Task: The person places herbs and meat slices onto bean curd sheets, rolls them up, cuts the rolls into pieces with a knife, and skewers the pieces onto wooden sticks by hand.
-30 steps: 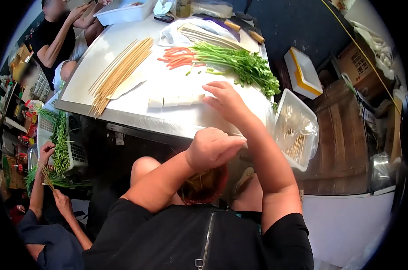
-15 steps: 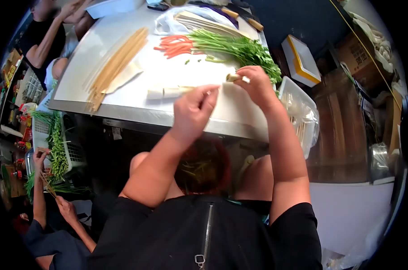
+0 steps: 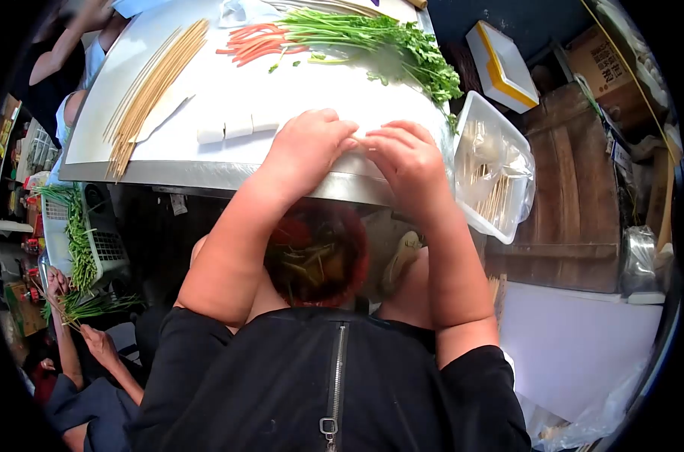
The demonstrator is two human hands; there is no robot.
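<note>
Over the near edge of the white-topped table (image 3: 312, 90), my left hand (image 3: 309, 147) and my right hand (image 3: 408, 157) nearly meet at the fingertips. Both have their fingers bent and pinched. A small pale bit shows where they meet, mostly hidden by the fingers, so I cannot make out its kind. Left of my left hand, several short white rolls (image 3: 238, 126) lie in a row. Farther back are red-orange strips (image 3: 259, 44) and a bunch of leafy green stalks (image 3: 364, 34). A bundle of thin wooden skewers (image 3: 161, 87) lies at the left, partly on a pale flat sheet (image 3: 161, 118).
At the table's right side stands a clear plastic bin (image 3: 496, 169) holding skewers and a plastic bag. Below, between my knees, is a red bucket (image 3: 357, 264) with liquid. A co-worker's hands (image 3: 100, 346) hold green stalks near a crate (image 3: 108, 248) at lower left.
Both hands have come together and nearer to the table's front edge. The pale roll seen in my right hand is now hidden. The view has shifted, showing more of the bucket.
</note>
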